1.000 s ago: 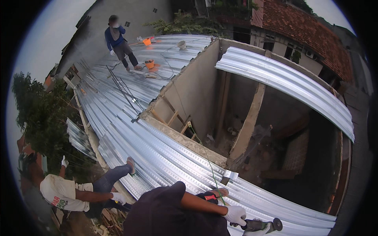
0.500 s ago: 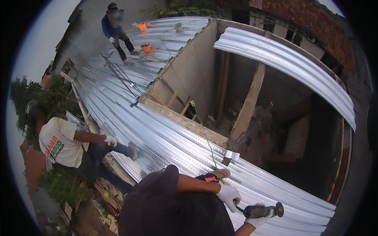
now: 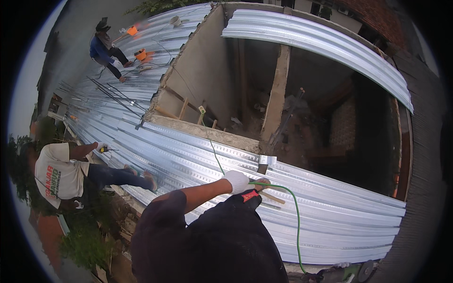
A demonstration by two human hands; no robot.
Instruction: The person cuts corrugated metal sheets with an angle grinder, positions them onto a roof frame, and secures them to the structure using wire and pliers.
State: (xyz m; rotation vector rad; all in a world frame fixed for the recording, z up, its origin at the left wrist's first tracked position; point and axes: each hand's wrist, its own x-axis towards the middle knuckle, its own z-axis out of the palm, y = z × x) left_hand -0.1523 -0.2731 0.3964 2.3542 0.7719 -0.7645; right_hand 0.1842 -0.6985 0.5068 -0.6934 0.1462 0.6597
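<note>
My left hand [image 3: 236,182], in a white glove, is closed around a green power cord [image 3: 293,207] near my bare foot [image 3: 262,184]. From there the cord arcs down to an angle grinder [image 3: 325,274] at the lower right edge. The grinder's round disc [image 3: 366,271] points right. Only bits of the white glove on my right hand [image 3: 343,265] show around the grinder's body; the rest is cut off by the frame's edge. Under the cord and my foot lie the ribbed silver metal sheets [image 3: 325,217].
Beyond the sheets gapes a deep opening [image 3: 311,137] crossed by a concrete beam [image 3: 276,94]. The cord's other end has a plug or socket [image 3: 202,109]. One person [image 3: 61,172] stands left, another [image 3: 104,49] bends near orange buckets [image 3: 140,54]. A wooden stick [image 3: 273,198] lies beside my foot.
My left hand has left the grinder's rear end and moved up and left, onto the cord. The grinder has dropped to the lower right with my right hand. The view has shifted.
</note>
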